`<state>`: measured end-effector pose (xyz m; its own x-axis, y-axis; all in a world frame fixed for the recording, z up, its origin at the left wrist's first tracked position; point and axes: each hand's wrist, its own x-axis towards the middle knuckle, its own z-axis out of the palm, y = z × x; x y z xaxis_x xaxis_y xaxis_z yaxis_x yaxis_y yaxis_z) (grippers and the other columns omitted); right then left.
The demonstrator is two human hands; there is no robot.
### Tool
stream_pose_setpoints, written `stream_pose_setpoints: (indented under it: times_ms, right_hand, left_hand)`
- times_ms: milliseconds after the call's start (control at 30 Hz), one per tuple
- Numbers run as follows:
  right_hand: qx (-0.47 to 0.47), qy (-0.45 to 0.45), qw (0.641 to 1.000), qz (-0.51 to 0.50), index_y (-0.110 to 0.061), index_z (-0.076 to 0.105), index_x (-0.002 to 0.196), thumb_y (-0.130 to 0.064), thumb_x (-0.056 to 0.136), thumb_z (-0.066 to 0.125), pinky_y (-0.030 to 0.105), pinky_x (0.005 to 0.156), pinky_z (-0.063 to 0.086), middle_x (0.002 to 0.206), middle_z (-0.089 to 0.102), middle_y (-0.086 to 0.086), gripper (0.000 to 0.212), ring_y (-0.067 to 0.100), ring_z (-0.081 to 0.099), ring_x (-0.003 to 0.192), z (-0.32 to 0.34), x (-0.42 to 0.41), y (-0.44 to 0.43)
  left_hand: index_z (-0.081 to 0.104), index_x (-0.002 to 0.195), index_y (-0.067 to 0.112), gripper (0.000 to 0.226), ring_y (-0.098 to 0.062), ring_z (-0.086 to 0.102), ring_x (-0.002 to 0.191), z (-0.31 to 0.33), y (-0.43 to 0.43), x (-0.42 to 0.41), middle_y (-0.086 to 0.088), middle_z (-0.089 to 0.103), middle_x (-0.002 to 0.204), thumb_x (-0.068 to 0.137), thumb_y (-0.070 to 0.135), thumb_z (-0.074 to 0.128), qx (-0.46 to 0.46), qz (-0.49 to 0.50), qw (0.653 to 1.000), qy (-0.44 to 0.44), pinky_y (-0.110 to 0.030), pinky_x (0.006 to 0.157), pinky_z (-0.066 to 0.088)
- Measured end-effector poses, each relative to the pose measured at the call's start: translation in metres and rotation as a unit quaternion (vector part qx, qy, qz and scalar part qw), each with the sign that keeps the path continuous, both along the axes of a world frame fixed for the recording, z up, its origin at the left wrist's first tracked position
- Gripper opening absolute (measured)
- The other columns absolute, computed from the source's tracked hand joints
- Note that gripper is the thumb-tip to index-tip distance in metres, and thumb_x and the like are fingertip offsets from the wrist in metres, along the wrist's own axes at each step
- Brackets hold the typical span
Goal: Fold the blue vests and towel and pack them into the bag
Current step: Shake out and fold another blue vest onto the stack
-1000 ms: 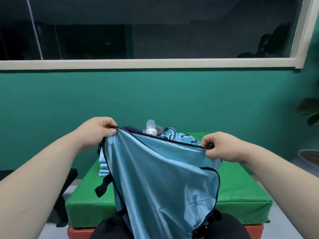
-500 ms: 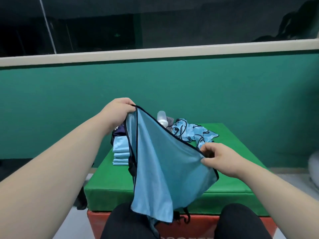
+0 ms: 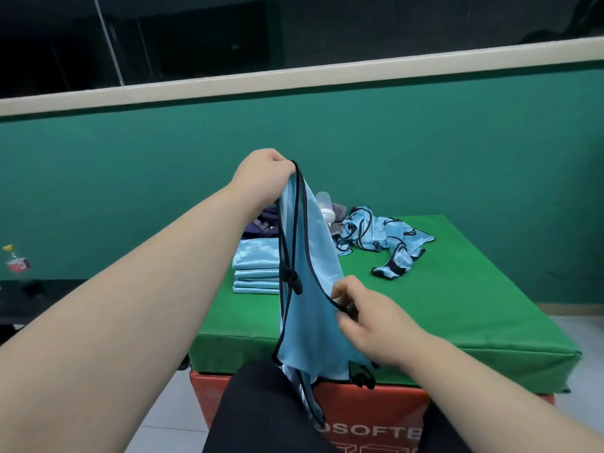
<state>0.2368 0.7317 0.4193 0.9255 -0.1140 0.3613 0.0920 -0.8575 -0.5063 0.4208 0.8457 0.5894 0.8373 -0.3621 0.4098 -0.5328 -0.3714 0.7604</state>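
In the head view, a blue vest [image 3: 310,289] with dark trim is held up in front of the person, above the near edge of a green padded table [image 3: 457,305]. The left hand [image 3: 264,171] is raised and closed on the top of the vest, where the dark edging bunches between the fingers. The right hand [image 3: 369,318] is lower, just beside the vest's right edge; the dark trim is pinched between its thumb and fingers, the remaining fingers being loosely curled. The vest hangs in a narrow drape between the two hands, and its lower end reaches down to the person's lap (dark trousers are seen at the bottom of the frame).

Behind the held vest, on the left part of the table, a stack of folded blue vests [image 3: 255,273] is seen, its layers lying flat one upon another. Further back, a heap of unfolded blue vests [image 3: 382,240] lies crumpled near the table's far edge, well apart from the stack. Between them, partly hidden by the held vest, a clear bottle [image 3: 325,207] with a white part and some dark purple fabric [image 3: 261,223] are seen; whether this fabric is the bag cannot be told. The table rests on a red box [image 3: 376,416] with white lettering. A green wall [image 3: 130,191] stands behind.
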Motion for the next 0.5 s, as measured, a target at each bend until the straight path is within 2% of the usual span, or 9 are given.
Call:
stream_pose_setpoints:
  times_ms: [67,167,267,400,500]
  right_hand:
    - [-0.009,-0.001,1.0,-0.011,-0.036,0.041,0.107,-0.025,0.093,0.055,0.034,0.071,0.043,0.08,0.053,-0.014,0.022,0.019,0.053,0.079,-0.004,0.002,0.011]
    - [0.003,-0.005,0.999,-0.031,-0.03,0.044,0.114,-0.028,0.093,0.054,0.036,0.075,0.047,0.094,0.061,-0.01,0.023,0.025,0.059,0.09,-0.013,0.006,0.027]
    - [0.02,-0.017,0.998,-0.058,-0.031,0.043,0.118,-0.033,0.095,0.053,0.037,0.076,0.049,0.091,0.06,-0.013,0.025,0.022,0.06,0.088,-0.022,0.01,0.039]
    - [0.064,-0.031,0.991,-0.117,-0.033,0.039,0.114,-0.049,0.09,0.06,0.032,0.072,0.045,0.085,0.055,-0.016,0.035,0.014,0.057,0.084,-0.026,0.016,0.048]
    - [0.082,-0.016,0.984,-0.157,-0.034,0.037,0.106,-0.066,0.079,0.065,0.028,0.067,0.041,0.086,0.053,-0.015,0.05,0.012,0.055,0.082,-0.026,0.019,0.052]
  left_hand:
    - [0.058,0.083,0.008,0.018,-0.022,0.046,0.066,0.004,-0.004,-0.001,-0.005,0.054,0.075,0.079,0.025,0.052,-0.021,-0.006,1.0,0.013,-0.036,0.066,0.05]
    - [0.054,0.082,0.019,0.006,-0.019,0.044,0.064,0.009,-0.008,-0.006,-0.007,0.048,0.074,0.076,0.019,0.051,-0.06,-0.019,0.998,0.022,-0.038,0.058,0.056]
    - [0.053,0.083,0.018,0.007,-0.021,0.047,0.064,0.013,-0.011,-0.009,-0.009,0.05,0.075,0.077,0.016,0.05,-0.082,-0.024,0.996,0.03,-0.047,0.062,0.06]
    - [0.051,0.081,0.019,0.009,-0.019,0.043,0.066,0.018,-0.013,-0.011,-0.007,0.046,0.075,0.072,0.017,0.05,-0.091,-0.024,0.995,0.027,-0.036,0.055,0.054]
    - [0.05,0.079,0.02,0.011,-0.019,0.043,0.066,0.022,-0.013,-0.013,-0.005,0.046,0.075,0.068,0.018,0.049,-0.103,-0.027,0.994,0.032,-0.037,0.057,0.052]
